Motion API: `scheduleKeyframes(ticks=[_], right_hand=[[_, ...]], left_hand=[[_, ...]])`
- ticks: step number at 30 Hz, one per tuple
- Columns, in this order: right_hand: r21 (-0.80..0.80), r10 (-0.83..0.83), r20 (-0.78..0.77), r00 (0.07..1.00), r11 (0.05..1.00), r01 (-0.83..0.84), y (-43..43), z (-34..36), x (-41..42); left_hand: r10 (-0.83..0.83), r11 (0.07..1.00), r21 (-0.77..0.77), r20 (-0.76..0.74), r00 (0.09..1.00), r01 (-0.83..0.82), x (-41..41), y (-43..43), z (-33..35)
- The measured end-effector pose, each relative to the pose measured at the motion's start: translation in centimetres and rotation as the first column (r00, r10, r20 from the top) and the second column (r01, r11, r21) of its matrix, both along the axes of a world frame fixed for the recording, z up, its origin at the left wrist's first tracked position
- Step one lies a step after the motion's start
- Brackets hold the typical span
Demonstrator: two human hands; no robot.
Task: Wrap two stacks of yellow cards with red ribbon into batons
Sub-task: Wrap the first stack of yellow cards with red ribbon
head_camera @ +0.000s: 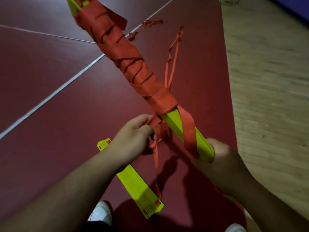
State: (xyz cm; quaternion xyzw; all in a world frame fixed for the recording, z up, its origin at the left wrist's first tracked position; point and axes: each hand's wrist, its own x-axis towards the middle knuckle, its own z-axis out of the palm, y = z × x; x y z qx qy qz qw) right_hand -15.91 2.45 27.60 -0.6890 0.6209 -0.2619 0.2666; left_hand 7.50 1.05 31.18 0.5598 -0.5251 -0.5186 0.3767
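Note:
A long stack of yellow cards slants from the top left down to the lower right, held off the floor. Red ribbon is wound over most of its length, and a bare yellow stretch shows near my hands. My right hand grips the stack's lower end. My left hand pinches the loose ribbon beside the stack, with a strand hanging below it. A wide band of ribbon crosses the bare yellow part. A second, unwrapped yellow stack lies on the floor under my left forearm.
The floor is a dark red mat with white lines. Pale wooden flooring borders it on the right. Loose ribbon ends trail on the mat beyond the stack. Two white shoes show at the bottom.

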Motion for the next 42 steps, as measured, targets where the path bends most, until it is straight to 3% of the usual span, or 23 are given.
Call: scheduleKeyframes(ticks=[4,8,12,14,21,24,29,32,35,38,39,40,42], right_hand=[[0.008,-0.063,0.046,0.997,0.998,0.062,0.0,-0.1,0.4],[0.005,-0.11,-0.031,0.993,0.994,0.11,0.1,-0.6,0.8],[-0.114,-0.036,-0.208,0.977,0.993,0.012,1.2,-2.3,2.4],[-0.194,0.015,-0.321,0.947,0.978,-0.082,1.5,-3.3,2.8],[-0.279,0.156,-0.38,0.912,0.921,-0.273,0.6,-3.5,2.3],[-0.25,0.144,-0.378,0.915,0.935,-0.251,0.6,-3.3,1.8],[-0.352,0.099,-0.387,0.917,0.903,-0.246,0.5,-3.0,2.1],[-0.22,0.156,-0.172,0.973,0.956,-0.193,0.3,-1.0,1.6],[0.13,0.16,0.093,0.983,0.976,-0.172,-0.2,2.1,0.2],[0.507,0.23,0.296,0.927,0.785,-0.356,-0.1,4.3,-0.5],[0.55,0.219,0.392,0.893,0.722,-0.419,0.1,4.5,-0.2],[0.544,0.208,0.424,0.881,0.72,-0.432,0.4,4.2,0.0],[0.449,0.192,0.357,0.914,0.823,-0.349,0.6,3.7,0.3]], left_hand=[[0.073,0.997,0.003,-0.067,0.995,-0.073,0.1,-0.1,0.4],[0.068,0.998,0.016,-0.177,0.982,-0.067,-0.9,0.6,1.1],[0.193,0.976,-0.132,0.147,0.97,-0.174,-1.6,1.3,0.3],[0.297,0.952,-0.135,0.193,0.935,-0.274,-1.4,1.2,0.1],[0.387,0.922,-0.005,0.029,0.921,-0.387,-0.5,0.7,-0.2],[0.392,0.92,0.001,0.048,0.919,-0.393,-0.7,0.5,-0.1],[0.385,0.922,0.072,-0.075,0.92,-0.38,-1.3,0.5,0.4],[0.373,0.928,0.073,-0.178,0.911,-0.366,-1.3,0.4,0.4],[0.258,0.965,0.02,-0.228,0.939,-0.26,-1.0,0.4,0.2],[0.121,0.988,-0.068,-0.22,0.968,-0.139,-0.9,0.6,-0.3],[0.086,0.99,-0.095,-0.21,0.974,-0.107,-0.9,0.6,-0.5],[0.05,0.991,-0.114,-0.209,0.977,-0.075,-1.0,0.6,-0.5],[-0.038,0.993,-0.121,-0.23,0.972,0.01,-0.6,0.4,-0.4]])
